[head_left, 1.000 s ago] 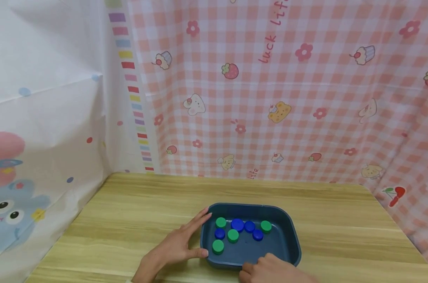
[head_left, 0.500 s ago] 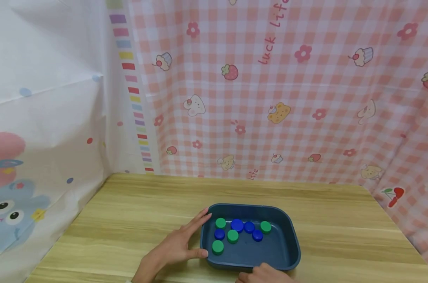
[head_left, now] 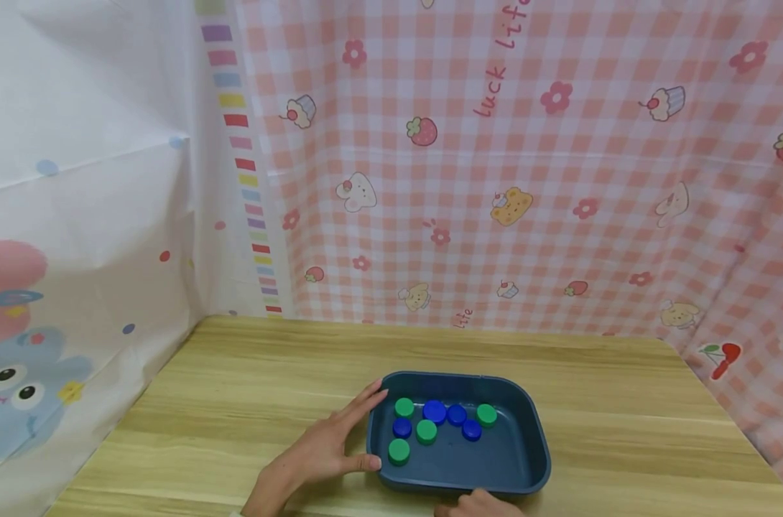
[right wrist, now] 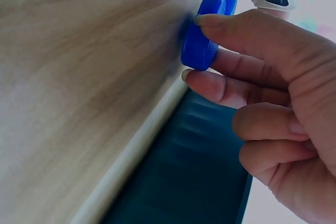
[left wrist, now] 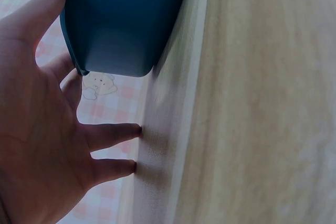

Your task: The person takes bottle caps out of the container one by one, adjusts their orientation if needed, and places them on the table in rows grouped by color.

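Right wrist view shows the right hand [right wrist: 273,103] pinching a blue cap [right wrist: 202,38] by its fingertips just off the table edge [right wrist: 131,156]; so shallow a pinch could let it drop; the left hand [head_left: 320,449], fingers straight, steadies the tray [head_left: 534,459].

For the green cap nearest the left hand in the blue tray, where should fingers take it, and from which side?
Pinch the green cap across its round side wall, coming from above. It lies flat in the corner of the blue tray, close to the wall that the left hand touches, so a sideways approach looks blocked. Its far and right sides look free for fingertips.
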Motion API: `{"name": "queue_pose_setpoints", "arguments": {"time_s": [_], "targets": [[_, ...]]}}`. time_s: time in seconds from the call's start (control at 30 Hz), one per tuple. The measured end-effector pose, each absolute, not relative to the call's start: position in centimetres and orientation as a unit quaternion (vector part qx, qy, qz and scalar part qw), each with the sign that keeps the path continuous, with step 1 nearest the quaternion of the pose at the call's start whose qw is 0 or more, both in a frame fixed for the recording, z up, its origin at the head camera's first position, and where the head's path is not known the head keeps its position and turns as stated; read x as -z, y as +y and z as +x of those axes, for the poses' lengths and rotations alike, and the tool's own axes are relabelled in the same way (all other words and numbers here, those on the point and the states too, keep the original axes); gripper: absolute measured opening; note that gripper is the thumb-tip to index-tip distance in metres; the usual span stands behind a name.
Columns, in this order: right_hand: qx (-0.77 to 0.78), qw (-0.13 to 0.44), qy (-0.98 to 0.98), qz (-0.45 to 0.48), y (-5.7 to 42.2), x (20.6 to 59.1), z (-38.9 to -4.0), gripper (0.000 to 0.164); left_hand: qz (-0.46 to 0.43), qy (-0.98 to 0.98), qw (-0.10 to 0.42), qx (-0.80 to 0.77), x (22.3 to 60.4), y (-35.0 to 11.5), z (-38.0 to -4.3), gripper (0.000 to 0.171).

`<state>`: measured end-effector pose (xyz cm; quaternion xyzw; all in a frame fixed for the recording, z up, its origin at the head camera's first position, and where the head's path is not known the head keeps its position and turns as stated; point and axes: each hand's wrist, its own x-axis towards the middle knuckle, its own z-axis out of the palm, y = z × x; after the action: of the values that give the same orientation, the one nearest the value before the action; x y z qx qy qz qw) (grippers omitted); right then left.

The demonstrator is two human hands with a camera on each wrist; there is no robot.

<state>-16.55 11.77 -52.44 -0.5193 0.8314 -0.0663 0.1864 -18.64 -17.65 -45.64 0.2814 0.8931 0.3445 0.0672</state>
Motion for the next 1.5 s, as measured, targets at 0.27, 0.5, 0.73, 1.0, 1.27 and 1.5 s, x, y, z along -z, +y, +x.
{"name": "queue_pose_setpoints", "arguments": {"time_s": [0.27,0.5,0.73,1.0,1.27,1.5], "targets": [[0.061,0.167,0.818,-0.547,11.7,52.7,-16.6,0.024,0.282,0.893,0.067,-0.345,45.7,-17.7,-18.6,0.086],[0.052,0.158,0.821,-0.547,11.6,52.6,-16.5,0.023,0.28,0.894,0.066,-0.343,45.6,-17.6,-18.6,0.086],[0.06,0.164,0.825,-0.538,11.7,52.4,-16.3,0.024,0.281,0.894,0.064,-0.342,45.6,-17.6,-18.6,0.086],[0.079,0.219,0.843,-0.484,11.8,52.6,-16.7,0.027,0.287,0.892,0.058,-0.344,45.5,-17.6,-18.6,0.085],[0.07,0.225,0.862,-0.448,11.2,48.5,-15.5,0.022,0.287,0.892,0.06,-0.343,45.7,-17.7,-18.6,0.086],[0.07,0.105,0.823,-0.554,10.4,40.4,-13.3,0.021,0.291,0.889,0.057,-0.348,45.7,-17.7,-18.6,0.086]]}}
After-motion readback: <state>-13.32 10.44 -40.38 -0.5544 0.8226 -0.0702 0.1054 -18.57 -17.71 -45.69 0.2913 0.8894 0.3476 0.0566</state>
